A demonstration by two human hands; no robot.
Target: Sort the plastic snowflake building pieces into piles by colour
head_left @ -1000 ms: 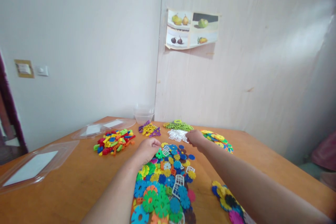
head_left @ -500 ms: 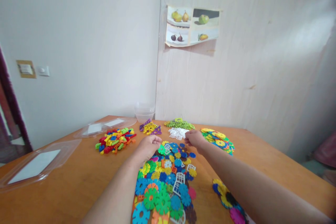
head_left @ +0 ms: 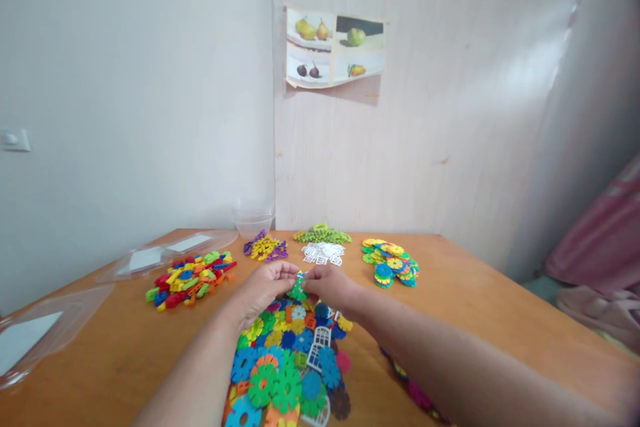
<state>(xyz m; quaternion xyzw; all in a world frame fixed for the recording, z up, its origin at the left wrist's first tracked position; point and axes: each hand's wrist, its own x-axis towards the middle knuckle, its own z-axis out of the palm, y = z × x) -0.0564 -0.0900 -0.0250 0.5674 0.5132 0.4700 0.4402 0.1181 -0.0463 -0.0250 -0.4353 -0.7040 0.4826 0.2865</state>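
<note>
Wooden table [head_left: 500,320] set against pale walls. Left hand [head_left: 263,287] and right hand [head_left: 330,287] together pinch a small green plastic piece [head_left: 299,291], fingers narrow, above the mixed gear pile [head_left: 290,360] at the near edge. Judged light, rigid; best gripped by its edges.

A wooden counter [head_left: 500,307] with an orange-brown top is set into a room corner. The left wall [head_left: 125,80] is painted plain white, and a white light switch [head_left: 11,140] is mounted on it near the left edge. The right wall [head_left: 450,113] is faced with pale wood-grain panelling, on which a soft band of daylight is cast. A paper sheet of fruit pictures [head_left: 334,48] is fixed to this panelling, its lower edge curling away. Pink fabric [head_left: 605,247] is seen beyond the counter at far right.
</note>
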